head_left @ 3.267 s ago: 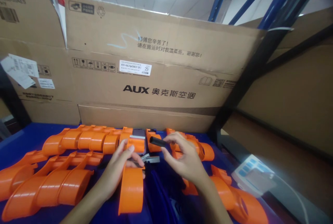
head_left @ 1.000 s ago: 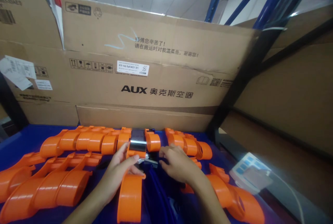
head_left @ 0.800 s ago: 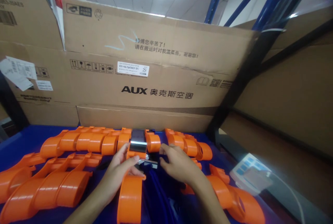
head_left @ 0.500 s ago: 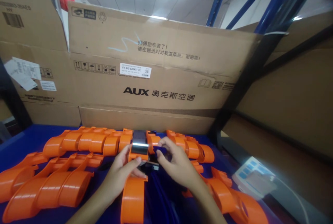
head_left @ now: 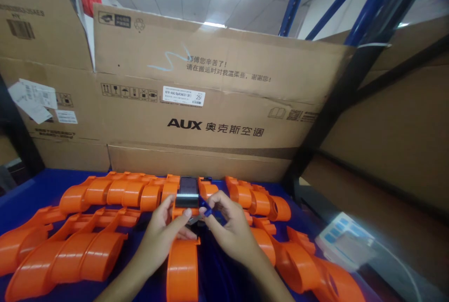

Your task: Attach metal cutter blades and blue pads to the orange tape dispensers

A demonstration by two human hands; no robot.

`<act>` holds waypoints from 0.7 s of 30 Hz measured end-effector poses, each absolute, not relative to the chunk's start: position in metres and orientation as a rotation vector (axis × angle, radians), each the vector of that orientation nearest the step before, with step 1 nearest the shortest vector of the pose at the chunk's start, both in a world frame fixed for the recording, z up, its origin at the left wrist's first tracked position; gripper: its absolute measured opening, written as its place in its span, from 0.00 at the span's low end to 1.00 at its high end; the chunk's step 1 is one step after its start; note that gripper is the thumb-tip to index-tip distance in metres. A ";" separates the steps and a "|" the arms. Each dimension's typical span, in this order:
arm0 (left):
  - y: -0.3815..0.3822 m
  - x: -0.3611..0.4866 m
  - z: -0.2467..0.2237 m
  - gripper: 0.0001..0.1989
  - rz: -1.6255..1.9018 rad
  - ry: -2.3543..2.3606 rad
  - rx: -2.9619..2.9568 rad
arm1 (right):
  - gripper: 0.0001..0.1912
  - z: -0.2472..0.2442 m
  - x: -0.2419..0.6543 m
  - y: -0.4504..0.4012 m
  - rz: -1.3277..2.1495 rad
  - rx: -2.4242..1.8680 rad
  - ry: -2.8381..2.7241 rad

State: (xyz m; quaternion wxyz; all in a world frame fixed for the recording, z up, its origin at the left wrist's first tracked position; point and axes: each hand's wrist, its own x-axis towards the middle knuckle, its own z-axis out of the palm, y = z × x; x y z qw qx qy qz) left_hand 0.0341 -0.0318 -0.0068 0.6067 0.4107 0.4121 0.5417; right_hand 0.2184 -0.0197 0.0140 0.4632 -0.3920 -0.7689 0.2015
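Orange holder (head_left: pixel 179 211) sits in my left grip (head_left: pixel 168 225), which is closed around it with the thumb on its front; its pale toothed strip (head_left: pixel 187 195) faces up, just beyond the thumb. My right grip (head_left: pixel 233 225) pinches a small dark-blue piece (head_left: pixel 206 205) and has come in from the right, so that piece is now at the holder's right side. Earlier my right grip held a black tube; now a black part (head_left: pixel 187 201) lies across the holder below the strip. More orange parts (head_left: pixel 94 250) lie left of my grips on the blue counter (head_left: pixel 21 192).
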 end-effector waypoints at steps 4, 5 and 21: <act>-0.032 0.035 -0.009 0.36 1.251 0.946 0.942 | 0.08 0.011 0.216 -0.021 0.366 -0.951 -1.911; -0.031 0.035 -0.010 0.36 1.242 0.944 0.945 | 0.08 0.009 0.216 -0.020 0.337 -0.937 -1.938; -0.035 0.033 -0.013 0.33 1.250 0.879 0.949 | 0.13 0.007 0.215 -0.018 0.239 -0.842 -2.054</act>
